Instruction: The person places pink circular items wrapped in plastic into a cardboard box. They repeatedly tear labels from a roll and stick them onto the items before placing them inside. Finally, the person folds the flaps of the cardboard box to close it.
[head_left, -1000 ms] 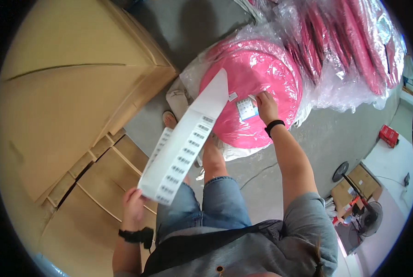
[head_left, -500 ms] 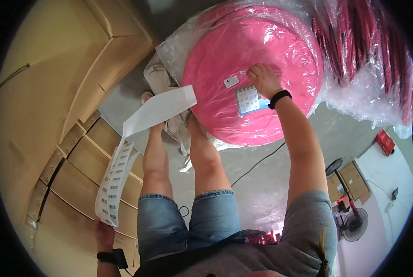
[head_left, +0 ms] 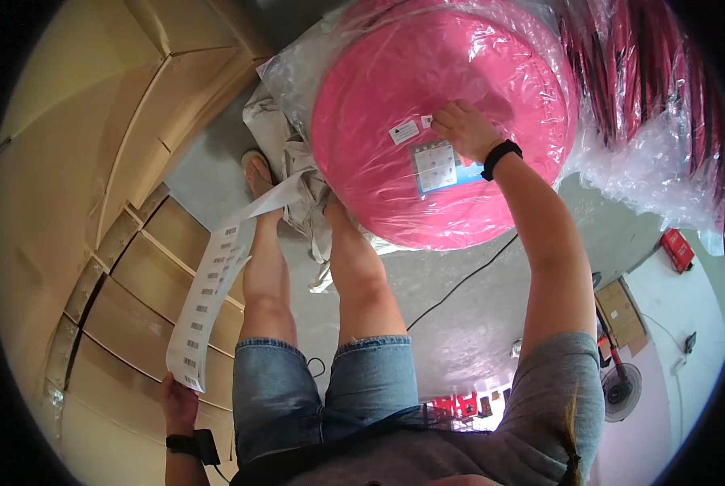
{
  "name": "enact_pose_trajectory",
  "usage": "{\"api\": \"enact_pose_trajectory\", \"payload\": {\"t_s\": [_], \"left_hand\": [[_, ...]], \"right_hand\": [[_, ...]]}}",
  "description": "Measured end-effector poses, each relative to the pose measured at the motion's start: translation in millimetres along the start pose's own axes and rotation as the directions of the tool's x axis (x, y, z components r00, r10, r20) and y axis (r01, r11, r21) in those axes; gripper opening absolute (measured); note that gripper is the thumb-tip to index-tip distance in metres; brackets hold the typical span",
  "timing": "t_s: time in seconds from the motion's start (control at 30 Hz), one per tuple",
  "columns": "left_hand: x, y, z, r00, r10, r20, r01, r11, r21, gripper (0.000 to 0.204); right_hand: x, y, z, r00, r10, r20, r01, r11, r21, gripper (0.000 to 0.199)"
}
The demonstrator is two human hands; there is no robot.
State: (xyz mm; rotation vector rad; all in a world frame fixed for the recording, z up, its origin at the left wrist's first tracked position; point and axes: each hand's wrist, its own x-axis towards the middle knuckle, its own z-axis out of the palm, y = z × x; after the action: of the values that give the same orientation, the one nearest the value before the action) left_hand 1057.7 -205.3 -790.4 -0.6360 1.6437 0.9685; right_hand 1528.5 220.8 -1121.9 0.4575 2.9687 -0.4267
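Note:
In my left hand, closed at the lower left, is the bottom end of a long white strip of barcode labels. The strip runs upward beside my left shin and curls over at its far end. My right hand rests on a large round pink disc wrapped in clear plastic. Its bent fingertips touch the wrap beside a tiny white label. Next to that are a white sticker and a blue-and-white printed insert, partly under my wrist. My right thumb is hidden.
Brown cardboard boxes line the left side. More pink items in plastic stand at the upper right. Off-white cloth lies by my feet. A black cable crosses the floor; a fan stands at the right.
The label strip's far end has dropped and shifted left, away from the pink disc. My right hand stays by the tiny label. The view has shifted slightly.

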Motion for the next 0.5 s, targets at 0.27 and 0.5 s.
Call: {"api": "enact_pose_trajectory", "payload": {"t_s": [0.27,0.5], "left_hand": [[6,2,16,0.997,0.044,-0.056,-0.043,0.999,0.021,0.026],[10,2,27,0.994,0.045,-0.097,-0.047,0.999,-0.017,0.028]], "right_hand": [[-5,-5,18,1.000,0.008,0.011,-0.008,1.000,0.014,0.019],[-24,-40,30,0.934,0.349,-0.081,-0.340,0.935,0.104,0.026]]}}
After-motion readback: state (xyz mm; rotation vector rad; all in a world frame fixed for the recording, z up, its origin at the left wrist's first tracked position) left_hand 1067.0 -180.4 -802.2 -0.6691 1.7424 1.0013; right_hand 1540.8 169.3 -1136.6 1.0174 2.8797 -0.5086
